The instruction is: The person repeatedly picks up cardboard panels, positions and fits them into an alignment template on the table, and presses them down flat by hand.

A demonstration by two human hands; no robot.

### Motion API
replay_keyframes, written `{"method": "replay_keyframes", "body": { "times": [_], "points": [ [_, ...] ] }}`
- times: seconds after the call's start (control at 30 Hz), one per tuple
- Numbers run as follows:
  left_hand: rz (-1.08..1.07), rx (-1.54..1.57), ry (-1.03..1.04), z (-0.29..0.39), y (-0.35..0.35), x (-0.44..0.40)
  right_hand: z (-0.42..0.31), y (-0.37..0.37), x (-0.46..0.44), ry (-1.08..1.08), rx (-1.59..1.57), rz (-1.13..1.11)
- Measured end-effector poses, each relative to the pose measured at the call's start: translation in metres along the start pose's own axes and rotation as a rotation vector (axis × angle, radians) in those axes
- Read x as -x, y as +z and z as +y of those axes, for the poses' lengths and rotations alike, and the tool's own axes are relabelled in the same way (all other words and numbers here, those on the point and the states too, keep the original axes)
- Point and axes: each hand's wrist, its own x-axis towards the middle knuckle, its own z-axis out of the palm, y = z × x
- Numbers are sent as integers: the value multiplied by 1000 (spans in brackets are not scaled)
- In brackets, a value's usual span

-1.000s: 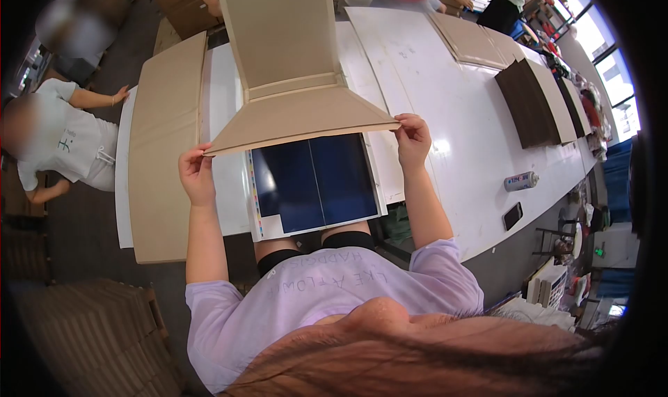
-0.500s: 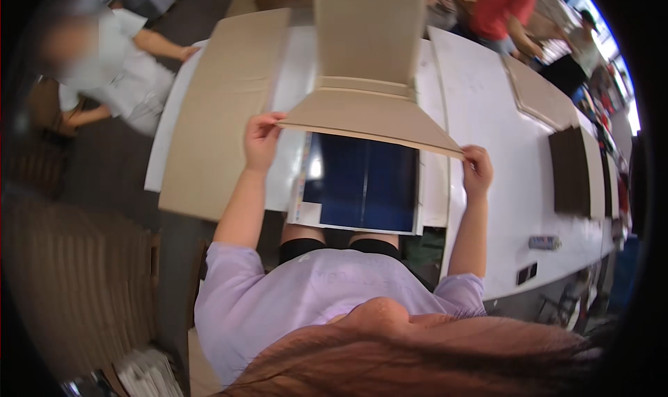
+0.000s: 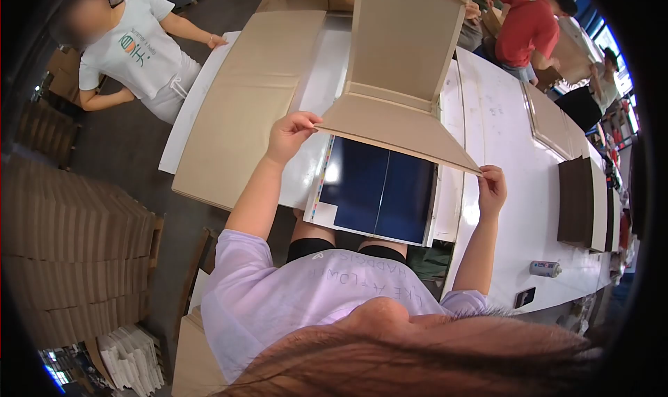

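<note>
Head: blue sheet partly behind cardboard

The board is tan. At its near edge, the sheet is dark blue, white-bordered, with multicoloured patches.

One left hand and one right hand held one creased cardboard piece. Below it, at the near edge of one white table, lay one blue printed sheet. One spray can and one phone sat toward that edge's right corner, and two stacks of boards stood by the right edge. One person in red stood past the far edge
</note>
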Motion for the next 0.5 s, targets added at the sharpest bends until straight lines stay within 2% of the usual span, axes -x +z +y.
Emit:
{"method": "replay_keyframes", "body": {
  "times": [0.07, 0.17, 0.2, 0.3, 0.33, 0.4, 0.43, 0.47, 0.5],
  "points": [
    [-96, 151, -157, 8, -6, -4, -6, 4, -1, 29, -81, -24],
    [11, 456, -382, 15, 5, -6, 10, 5, -5, 129, -333, -8],
    [50, 495, -386, 17, 10, -9, 15, 4, -7, 248, -470, 2],
    [166, 569, -376, 22, 24, -29, -21, 38, -32, 435, -562, 384],
    [204, 564, -359, 25, 29, -40, -40, 56, -41, 311, -333, 581],
    [266, 533, -337, 28, 36, -59, -33, 76, -40, -126, 205, 660],
    [279, 518, -308, 26, 37, -66, -35, 98, -38, -505, 428, 524],
    [290, 502, -280, 25, 39, -72, -76, 117, -50, -860, 677, 71],
    [298, 485, -257, 24, 41, -76, -84, 139, -54, -807, 694, -210]
  ]
}}
